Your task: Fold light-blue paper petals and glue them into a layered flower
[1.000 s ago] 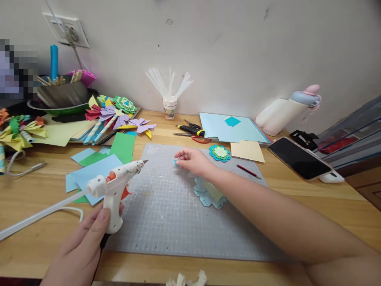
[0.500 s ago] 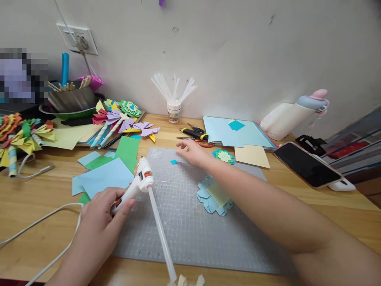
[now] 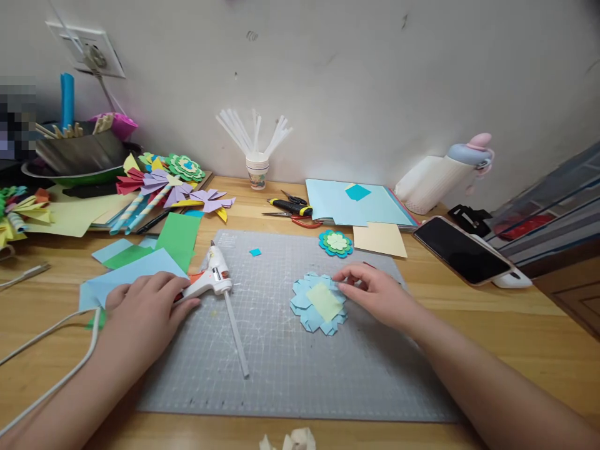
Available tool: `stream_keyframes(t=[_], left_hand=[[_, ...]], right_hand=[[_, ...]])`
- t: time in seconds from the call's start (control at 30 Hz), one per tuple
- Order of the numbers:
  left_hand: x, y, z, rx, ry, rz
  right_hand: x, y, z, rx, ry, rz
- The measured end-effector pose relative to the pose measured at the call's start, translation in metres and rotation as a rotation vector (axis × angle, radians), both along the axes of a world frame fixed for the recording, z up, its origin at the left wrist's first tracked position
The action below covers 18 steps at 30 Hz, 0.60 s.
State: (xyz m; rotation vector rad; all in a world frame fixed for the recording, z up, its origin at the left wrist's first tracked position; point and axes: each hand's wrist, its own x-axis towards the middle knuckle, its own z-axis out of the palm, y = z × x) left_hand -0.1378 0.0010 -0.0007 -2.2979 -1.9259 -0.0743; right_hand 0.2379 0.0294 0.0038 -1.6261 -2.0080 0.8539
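My left hand (image 3: 147, 309) is closed round the handle of a white hot glue gun (image 3: 216, 269), low over the left side of the grey cutting mat (image 3: 262, 387). The gun's nozzle points away from me, and a clear glue stick (image 3: 237, 337) sticks out of its back. My right hand (image 3: 372, 290) has thumb and forefinger drawn together at the right edge of a light blue paper flower (image 3: 301, 307). A pale yellow-green paper square (image 3: 325, 300) lies on the flower's middle. A small blue paper piece (image 3: 255, 252) rests further back on the mat.
A layered paper flower (image 3: 335, 244), scissors (image 3: 294, 199) and pliers (image 3: 304, 222) lie toward the back. Behind stands a paper cup (image 3: 257, 172) of glue sticks. Coloured paper (image 3: 175, 240) and a white cord (image 3: 89, 359) are at left, a phone (image 3: 462, 250) at right.
My right hand has drawn back from near the small blue piece to the light blue flower's right edge. My left hand has lowered the glue gun slightly. The camera view has shifted right.
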Motion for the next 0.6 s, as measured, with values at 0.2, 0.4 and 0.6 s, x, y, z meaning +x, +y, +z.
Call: stream_keyframes(t=[0.2,0.4,0.6], left_hand=[[0.063,-0.026,0.011,0.205,-0.105,-0.011],[0.148,-0.041,0.01,-0.141,-0.269,-0.307],[0.164,-0.034,-0.003,-0.145,-0.19,-0.312]], right_hand=[[0.004,-0.024,-0.004,0.257,-0.163,0.288],[-0.005,-0.033,-0.006,0.342,-0.384,0.45],[-0.006,-0.029,-0.012,0.369,-0.417,0.461]])
